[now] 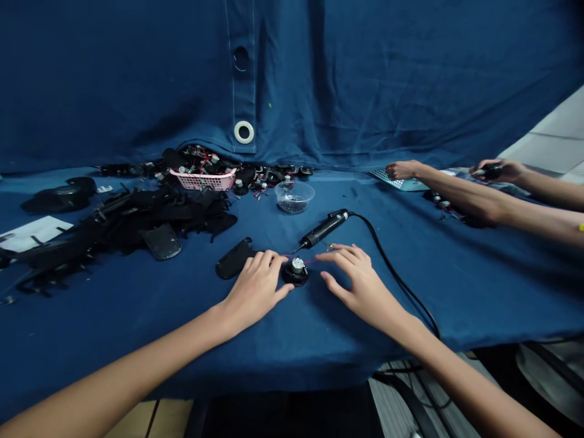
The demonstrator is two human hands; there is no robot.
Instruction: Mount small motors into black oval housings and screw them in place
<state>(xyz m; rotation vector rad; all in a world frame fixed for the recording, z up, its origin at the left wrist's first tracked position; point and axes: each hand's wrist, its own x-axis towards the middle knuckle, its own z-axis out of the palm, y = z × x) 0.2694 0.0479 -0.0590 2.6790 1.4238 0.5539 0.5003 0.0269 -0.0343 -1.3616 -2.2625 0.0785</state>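
Note:
A small round black part with a silver motor [297, 265] on top stands on the blue cloth between my two hands. My left hand [260, 281] is at its left side, fingers apart, the fingertips near its edge. Thin red wires run out from the motor on both sides. My right hand [353, 277] is spread to the right of the motor, its index fingertip at the end of a red wire. Behind my left hand lies a black plastic shell [235, 258]. A black electric screwdriver [325, 229] rests beyond the motor, its tip pointing toward it.
A clear bowl of small dark pieces [294, 198] stands farther back, left of it a pink basket [205, 180] of wired parts. Black shells [162, 241] are heaped at the left. At the right, another person's hands [404, 170] reach near a light blue tray [413, 185]. The screwdriver's cable [387, 261] curves rightward.

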